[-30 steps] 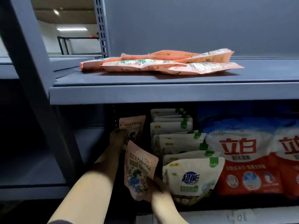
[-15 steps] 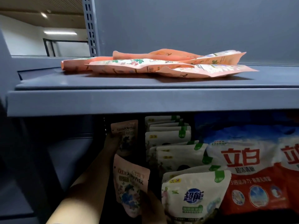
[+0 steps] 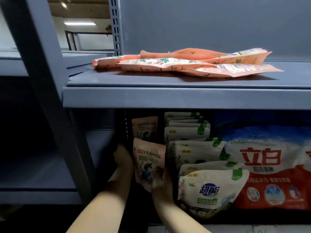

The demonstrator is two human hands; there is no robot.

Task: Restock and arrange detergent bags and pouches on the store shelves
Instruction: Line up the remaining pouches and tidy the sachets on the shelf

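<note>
A pink floral detergent pouch (image 3: 148, 163) stands upright at the left end of the lower shelf. My right hand (image 3: 162, 180) grips its lower right corner. At the pouch's left edge is my left hand (image 3: 122, 158); its fingers sit in shadow, so their grip is unclear. A second pink pouch (image 3: 145, 127) stands behind it, deeper in the shelf. Several more pink pouches (image 3: 185, 63) lie flat in a loose pile on the upper shelf (image 3: 168, 98).
A row of white pouches with green corners (image 3: 208, 187) stands right of the pink ones. Large red and white detergent bags (image 3: 269, 165) fill the right side. A grey upright post (image 3: 42, 64) runs down the left. The neighbouring left bay is dark.
My left hand drew back from the rear pouch to the front pouch's left edge. The front pouch now stands straighter, and the camera view has shifted.
</note>
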